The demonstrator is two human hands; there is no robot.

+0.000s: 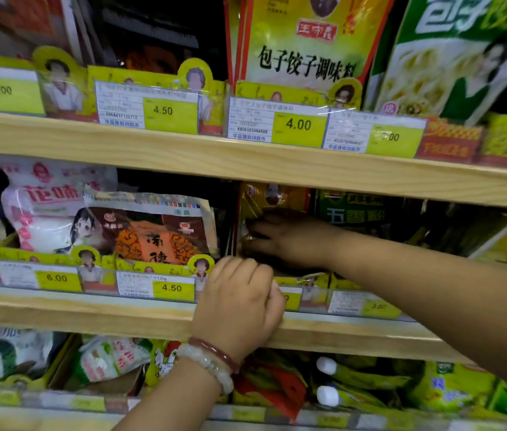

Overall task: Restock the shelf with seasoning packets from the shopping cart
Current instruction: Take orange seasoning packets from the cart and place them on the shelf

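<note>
Left hand (239,303) grips shelf edge (152,318); right hand (289,241) holds one packet (264,200).

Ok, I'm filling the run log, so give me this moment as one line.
stage: placing | right hand: on yellow packet, middle shelf | left hand: curled at shelf's front edge, grip unclear

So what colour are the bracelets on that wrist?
One bracelet is dark red, the other pale whitish beads, on the left wrist; the head view shows them.
</note>
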